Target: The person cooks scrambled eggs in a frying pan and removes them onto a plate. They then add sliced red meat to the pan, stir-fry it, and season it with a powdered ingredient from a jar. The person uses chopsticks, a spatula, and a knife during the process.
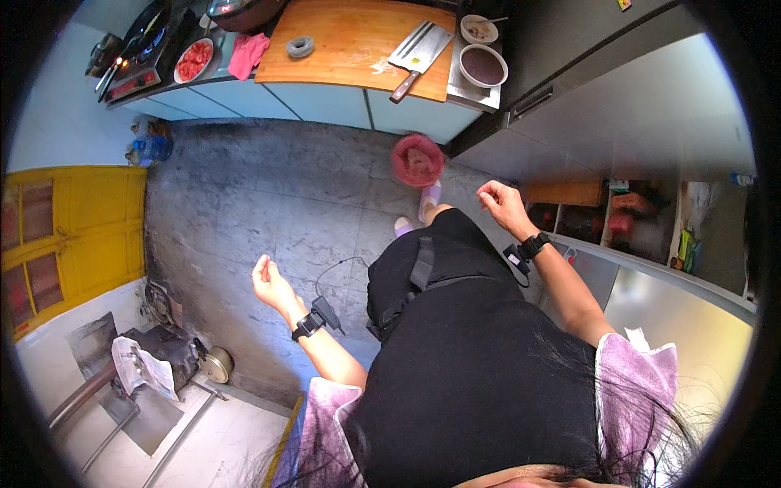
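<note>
My left hand (pixel 273 285) hangs over the grey floor with bent fingers and holds nothing visible. My right hand (pixel 501 206) is raised beside the dark cabinets, its fingers curled and nothing seen in them. Ahead, a cleaver (pixel 422 52) lies on a wooden cutting board (pixel 341 30), its handle over the front edge. A grey ring-shaped scourer (pixel 299 47) rests on the same board. To its right stand a bowl of dark contents (pixel 483 65) and a smaller bowl with a spoon (pixel 479 29). A plate of cut red food (pixel 194 60) and a pink cloth (pixel 248 55) are at left.
A pan (pixel 146 30) sits over a lit gas stove (pixel 135 79) at the far left. On the floor, a red bin (pixel 417 160) stands by my feet. Open shelving (pixel 586 229) is at right; a pressure cooker (pixel 217 364) is at lower left.
</note>
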`<action>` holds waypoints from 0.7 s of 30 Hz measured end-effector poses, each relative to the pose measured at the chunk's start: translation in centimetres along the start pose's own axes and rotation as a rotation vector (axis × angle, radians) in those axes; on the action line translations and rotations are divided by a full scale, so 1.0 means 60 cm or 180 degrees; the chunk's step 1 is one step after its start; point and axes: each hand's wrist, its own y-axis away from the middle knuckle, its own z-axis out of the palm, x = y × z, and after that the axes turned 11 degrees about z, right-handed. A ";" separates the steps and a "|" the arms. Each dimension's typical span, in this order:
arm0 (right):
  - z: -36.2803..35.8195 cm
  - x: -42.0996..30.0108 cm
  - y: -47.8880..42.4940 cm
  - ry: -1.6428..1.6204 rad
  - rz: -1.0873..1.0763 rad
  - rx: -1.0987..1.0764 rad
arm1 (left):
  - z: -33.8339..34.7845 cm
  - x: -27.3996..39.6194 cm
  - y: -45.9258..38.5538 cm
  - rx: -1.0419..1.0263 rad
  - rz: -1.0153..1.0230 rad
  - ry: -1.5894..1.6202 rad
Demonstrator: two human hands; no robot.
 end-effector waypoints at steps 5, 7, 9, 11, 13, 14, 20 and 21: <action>0.008 0.009 -0.030 -0.0240 -0.0026 -0.0010 | 0.022 0.025 -0.001 -0.0074 0.0194 0.0080; 0.021 0.001 -0.044 -0.0238 -0.0011 -0.0070 | 0.022 0.034 -0.005 -0.0093 0.0251 0.0042; 0.035 -0.013 -0.058 -0.0068 0.0036 -0.0168 | 0.016 0.040 -0.008 -0.0101 0.0228 0.0010; 0.050 -0.046 -0.067 -0.0148 -0.0008 -0.0276 | 0.003 0.023 -0.011 -0.0038 0.0211 -0.0024; 0.061 -0.071 -0.081 -0.0181 -0.0076 -0.0380 | -0.006 -0.005 -0.014 0.0012 0.0114 -0.0024; 0.066 -0.082 -0.089 -0.0192 -0.0113 -0.0427 | -0.009 -0.017 -0.019 0.0019 0.0038 -0.0018; 0.098 -0.089 -0.149 0.0003 -0.0132 -0.0825 | 0.025 -0.028 -0.057 -0.0217 -0.0004 0.0031; 0.105 -0.091 -0.167 -0.0100 -0.0084 -0.0936 | 0.040 -0.019 -0.068 -0.0283 0.0032 0.0033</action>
